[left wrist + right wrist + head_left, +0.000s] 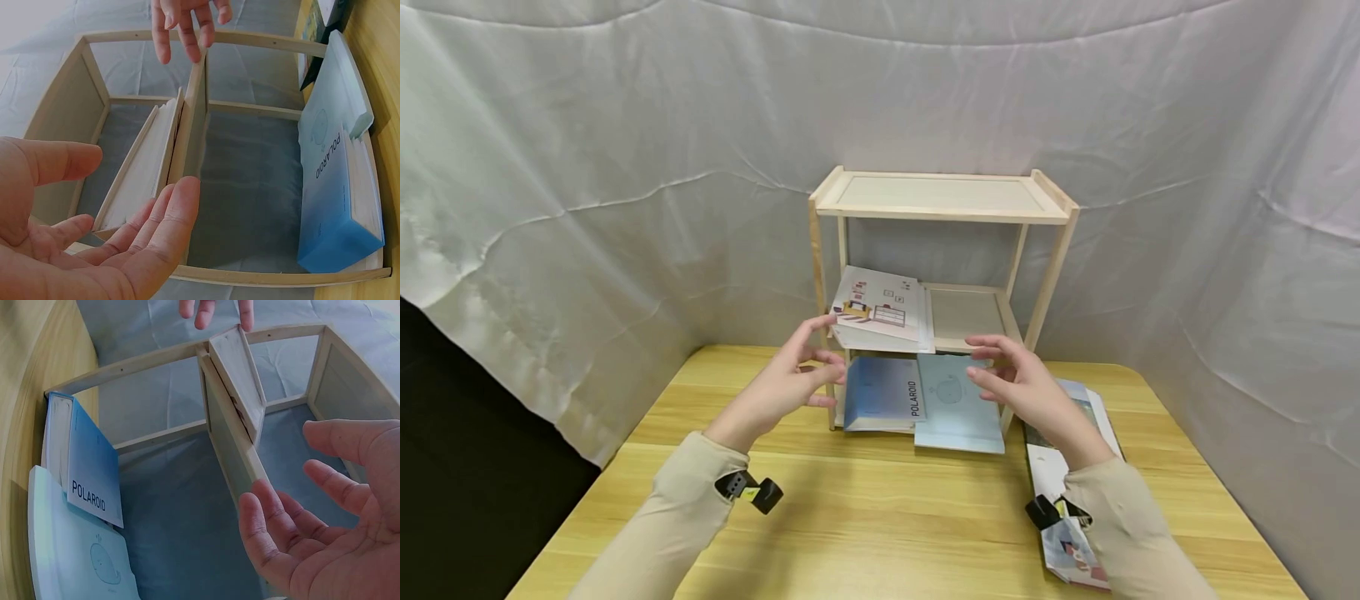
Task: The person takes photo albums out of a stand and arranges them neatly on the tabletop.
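Observation:
My left hand (786, 383) hovers in front of the left side of a wooden shelf rack (940, 215), fingers spread and loosely bent, holding nothing. Nearest to it is a thick white book (880, 312) with a printed drawing, lying on the middle shelf; the views do not settle whether the fingertips touch it. My right hand (1030, 392) is held before the rack's right side with relaxed fingers and an empty palm. On the bottom shelf lie a blue album (883, 390) marked POLAROID and, beside it, a pale blue album (958, 400) with a whale, jutting out at the front.
More books or albums (1045, 467) lie on the wooden table (865, 517) at the right, partly hidden under my right forearm. Grey cloth (700, 150) hangs behind the rack and along the sides. The rack's front posts stand close to both hands.

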Demonstrator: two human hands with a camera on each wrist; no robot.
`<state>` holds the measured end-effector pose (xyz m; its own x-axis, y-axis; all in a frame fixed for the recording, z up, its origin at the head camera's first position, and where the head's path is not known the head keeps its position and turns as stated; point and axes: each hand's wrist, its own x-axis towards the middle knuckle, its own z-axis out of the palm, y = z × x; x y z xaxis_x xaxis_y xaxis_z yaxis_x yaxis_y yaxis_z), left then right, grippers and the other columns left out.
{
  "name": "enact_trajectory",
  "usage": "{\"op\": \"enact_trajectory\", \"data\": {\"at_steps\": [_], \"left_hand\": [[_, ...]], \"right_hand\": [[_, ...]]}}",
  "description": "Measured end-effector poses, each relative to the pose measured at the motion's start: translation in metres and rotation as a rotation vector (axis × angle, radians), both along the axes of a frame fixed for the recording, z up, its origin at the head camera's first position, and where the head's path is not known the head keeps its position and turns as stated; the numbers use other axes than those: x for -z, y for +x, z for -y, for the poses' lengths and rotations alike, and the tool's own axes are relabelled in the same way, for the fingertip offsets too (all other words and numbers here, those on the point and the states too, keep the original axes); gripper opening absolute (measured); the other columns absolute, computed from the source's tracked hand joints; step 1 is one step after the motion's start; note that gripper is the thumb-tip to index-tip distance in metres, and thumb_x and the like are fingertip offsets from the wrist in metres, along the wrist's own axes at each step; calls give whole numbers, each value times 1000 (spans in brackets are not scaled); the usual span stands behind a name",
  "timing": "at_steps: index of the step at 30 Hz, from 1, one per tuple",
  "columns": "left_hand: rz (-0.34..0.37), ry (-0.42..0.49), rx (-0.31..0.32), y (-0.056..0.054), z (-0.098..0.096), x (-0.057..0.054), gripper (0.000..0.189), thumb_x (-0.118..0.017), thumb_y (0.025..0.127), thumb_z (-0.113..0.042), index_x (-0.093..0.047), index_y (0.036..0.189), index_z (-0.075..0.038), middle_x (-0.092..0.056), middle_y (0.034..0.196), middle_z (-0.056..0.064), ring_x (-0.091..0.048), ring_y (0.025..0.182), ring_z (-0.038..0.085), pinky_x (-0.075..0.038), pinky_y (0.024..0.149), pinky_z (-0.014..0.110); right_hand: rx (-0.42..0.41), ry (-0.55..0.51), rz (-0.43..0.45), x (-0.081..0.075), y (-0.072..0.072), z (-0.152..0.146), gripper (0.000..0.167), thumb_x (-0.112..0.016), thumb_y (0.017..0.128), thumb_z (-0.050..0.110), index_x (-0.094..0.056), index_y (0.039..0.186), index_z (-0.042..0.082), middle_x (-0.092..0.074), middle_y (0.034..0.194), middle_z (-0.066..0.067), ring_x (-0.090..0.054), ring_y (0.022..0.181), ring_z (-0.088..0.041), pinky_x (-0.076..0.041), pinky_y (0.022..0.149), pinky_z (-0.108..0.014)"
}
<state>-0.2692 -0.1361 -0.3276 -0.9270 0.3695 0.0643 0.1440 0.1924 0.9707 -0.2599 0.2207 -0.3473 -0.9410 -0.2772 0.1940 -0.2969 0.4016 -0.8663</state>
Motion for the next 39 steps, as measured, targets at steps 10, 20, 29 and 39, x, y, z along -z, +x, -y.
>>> {"op": "enact_trajectory", "data": {"at_steps": [10, 20, 29, 39], "left_hand": [[23, -18, -37, -5, -3, -1, 83, -57, 110, -8, -5, 173, -25, -52, 141, 27, -68, 119, 33, -67, 92, 44], [43, -22, -56, -7, -4, -3, 82, -58, 110, -9, -7, 173, -23, -53, 142, 26, -68, 118, 32, -68, 92, 43], [47, -4, -52, -9, -6, -5, 80, -57, 110, -7, -9, 172, -21, -51, 141, 26, -68, 116, 31, -67, 93, 45], [37, 12, -62, -10, -9, -4, 78, -59, 109, -6, -12, 170, -19, -50, 142, 25, -67, 117, 33, -66, 97, 50]], "right_hand": [[-19, 2, 17, -8, -11, 11, 56, -67, 108, 26, -47, 158, 10, -53, 154, -23, -63, 131, -41, -65, 98, -44], [-17, 12, 24, -14, -25, 27, 58, -68, 107, 25, -46, 159, 9, -54, 154, -22, -62, 134, -43, -65, 100, -46], [-39, -8, 41, -16, -35, 36, 60, -68, 107, 24, -44, 160, 8, -51, 156, -24, -59, 137, -46, -64, 101, -46], [-46, -23, 44, -16, -39, 43, 61, -69, 106, 25, -45, 160, 11, -53, 157, -24, -59, 139, -44, -60, 107, -49]]}}
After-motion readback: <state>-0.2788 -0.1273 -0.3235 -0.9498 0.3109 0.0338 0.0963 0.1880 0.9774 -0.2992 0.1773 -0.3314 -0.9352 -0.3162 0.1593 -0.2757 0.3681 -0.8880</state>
